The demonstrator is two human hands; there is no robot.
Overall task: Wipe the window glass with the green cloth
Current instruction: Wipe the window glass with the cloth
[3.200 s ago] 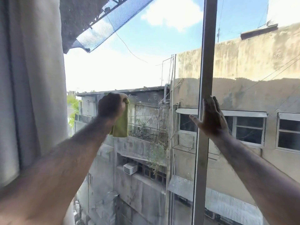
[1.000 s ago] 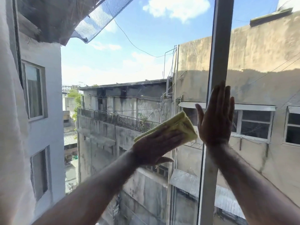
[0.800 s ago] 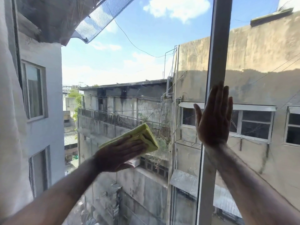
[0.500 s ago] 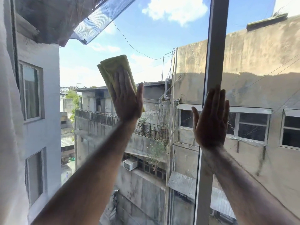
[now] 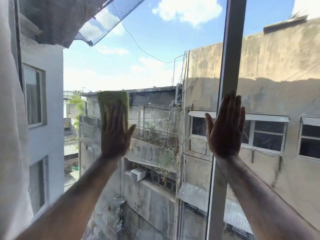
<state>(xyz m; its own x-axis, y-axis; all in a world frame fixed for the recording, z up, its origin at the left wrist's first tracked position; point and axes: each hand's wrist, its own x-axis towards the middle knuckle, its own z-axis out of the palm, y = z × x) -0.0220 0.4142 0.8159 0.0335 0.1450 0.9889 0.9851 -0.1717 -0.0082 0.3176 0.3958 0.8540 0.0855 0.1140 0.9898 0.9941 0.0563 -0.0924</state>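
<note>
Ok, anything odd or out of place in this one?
Nothing stands out. The left hand presses the green cloth flat on the glass; the right hand is spread flat over the window frame.

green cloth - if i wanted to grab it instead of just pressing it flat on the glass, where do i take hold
Take the green cloth by its upper edge, the part showing above the fingertips of the left hand, coming from above. It lies folded flat against the window glass under the open palm, so only that top strip and a sliver along each side are free to pinch.
</note>
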